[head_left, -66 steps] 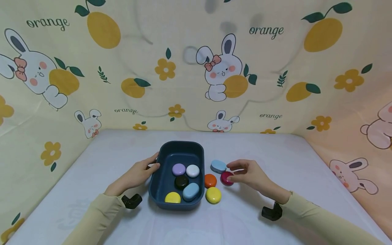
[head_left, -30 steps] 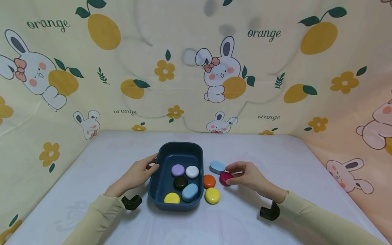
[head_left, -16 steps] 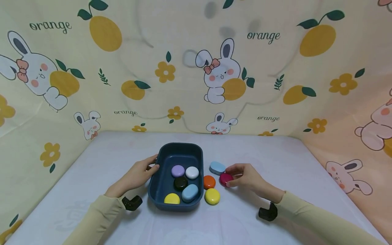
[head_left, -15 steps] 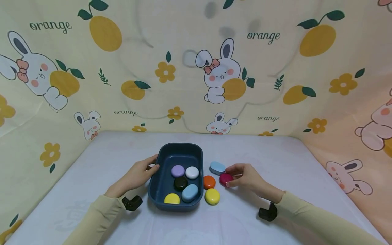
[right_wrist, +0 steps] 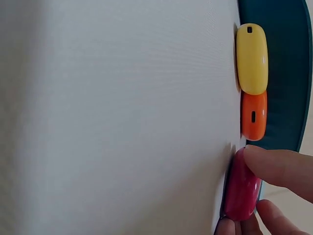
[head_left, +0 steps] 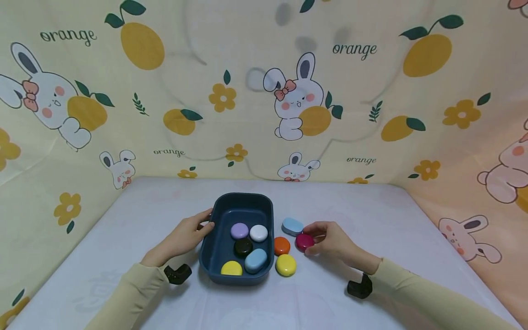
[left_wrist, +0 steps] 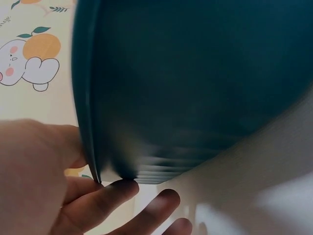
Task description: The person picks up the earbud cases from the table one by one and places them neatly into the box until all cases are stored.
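My left hand (head_left: 187, 234) grips the left rim of a dark blue rounded rectangular tub (head_left: 221, 206), thumb at the rim and fingers against the outer wall, as the left wrist view shows close up. To the tub's right, my right hand (head_left: 336, 240) pinches a glossy crimson rounded disc (head_left: 304, 242) on the table. In the right wrist view the thumb presses one end of the crimson disc (right_wrist: 242, 188), with fingertips at the other end. Close by lie an orange disc (head_left: 282, 246), a yellow disc (head_left: 286, 265) and a light blue oval piece (head_left: 292, 226).
Inside the tub are purple (head_left: 239, 231), white (head_left: 258, 233), black (head_left: 243, 247) and yellow (head_left: 232, 268) discs, plus a blue oval piece (head_left: 255, 261). A white cloth covers the table (head_left: 350, 201). Behind it hangs a printed curtain (head_left: 247, 41).
The head view has shifted slightly. Both hands, the tub and the loose pieces keep nearly the same places; my right hand stays at the crimson disc throughout.
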Demonstrator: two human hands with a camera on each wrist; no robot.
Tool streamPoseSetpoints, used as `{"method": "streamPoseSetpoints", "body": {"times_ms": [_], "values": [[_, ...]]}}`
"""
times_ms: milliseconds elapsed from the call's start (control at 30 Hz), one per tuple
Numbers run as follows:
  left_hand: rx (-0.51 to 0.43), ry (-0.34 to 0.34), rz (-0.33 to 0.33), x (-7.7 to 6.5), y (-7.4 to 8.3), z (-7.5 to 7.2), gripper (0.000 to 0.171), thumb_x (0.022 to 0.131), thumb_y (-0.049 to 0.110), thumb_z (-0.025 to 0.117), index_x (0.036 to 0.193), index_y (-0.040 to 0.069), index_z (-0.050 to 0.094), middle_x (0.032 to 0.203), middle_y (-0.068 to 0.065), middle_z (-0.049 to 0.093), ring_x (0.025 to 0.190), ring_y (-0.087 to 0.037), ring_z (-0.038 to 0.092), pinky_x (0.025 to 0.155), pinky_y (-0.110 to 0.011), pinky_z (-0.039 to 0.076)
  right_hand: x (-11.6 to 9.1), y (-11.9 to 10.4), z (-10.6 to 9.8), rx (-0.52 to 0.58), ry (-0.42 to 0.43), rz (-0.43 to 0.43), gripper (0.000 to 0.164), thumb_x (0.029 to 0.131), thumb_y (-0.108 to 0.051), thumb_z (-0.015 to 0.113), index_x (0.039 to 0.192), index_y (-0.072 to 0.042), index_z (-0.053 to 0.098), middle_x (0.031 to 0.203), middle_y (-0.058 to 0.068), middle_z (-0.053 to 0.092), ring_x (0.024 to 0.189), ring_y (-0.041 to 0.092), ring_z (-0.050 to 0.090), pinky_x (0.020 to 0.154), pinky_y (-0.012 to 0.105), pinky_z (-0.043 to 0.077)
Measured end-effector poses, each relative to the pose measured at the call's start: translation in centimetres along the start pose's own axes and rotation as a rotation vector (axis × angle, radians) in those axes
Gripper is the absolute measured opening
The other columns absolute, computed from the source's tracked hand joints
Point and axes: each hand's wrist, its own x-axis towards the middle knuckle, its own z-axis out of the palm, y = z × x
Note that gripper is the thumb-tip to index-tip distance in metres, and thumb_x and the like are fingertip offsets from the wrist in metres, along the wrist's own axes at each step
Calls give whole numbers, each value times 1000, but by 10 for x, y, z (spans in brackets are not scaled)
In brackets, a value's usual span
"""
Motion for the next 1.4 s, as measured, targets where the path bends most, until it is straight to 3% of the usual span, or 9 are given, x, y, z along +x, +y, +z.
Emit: {"method": "streamPoseSetpoints", "body": {"times_ms": [367, 1033, 1233, 1400], "values": [[-7, -1, -5, 0, 0, 0, 54, 104, 19, 50, 151, -2, 33, 139, -23, 51, 113, -35, 61, 90, -48, 52, -1, -1, 0, 1, -4, -53, 50, 71, -2, 88, 116, 0, 67, 109, 8, 67, 96, 25, 63, 81, 36, 56], [-2, 2, 0, -1, 2, 0, 53, 105, 17, 49, 150, -4, 33, 139, -24, 51, 113, -36, 60, 90, -48, 52, 2, 2, -1, -70, -17, -45, 51, 69, -8, 90, 115, -4, 67, 105, 5, 66, 95, 23, 61, 80, 35, 56], [0, 7, -3, -1, 1, 1, 53, 104, 18, 50, 150, -3, 33, 138, -24, 51, 112, -35, 61, 90, -47, 52, 0, -8, -7, -70, -10, -55, 50, 71, -11, 90, 116, -5, 69, 106, 5, 67, 94, 24, 64, 79, 33, 57], [3, 7, -1, -1, 1, 0, 53, 104, 18, 50, 150, -4, 33, 138, -24, 52, 111, -35, 61, 89, -47, 53, 1, -25, -11, -28, 4, -122, 50, 74, -14, 88, 119, -4, 68, 111, 8, 67, 96, 27, 65, 80, 33, 57]]}}
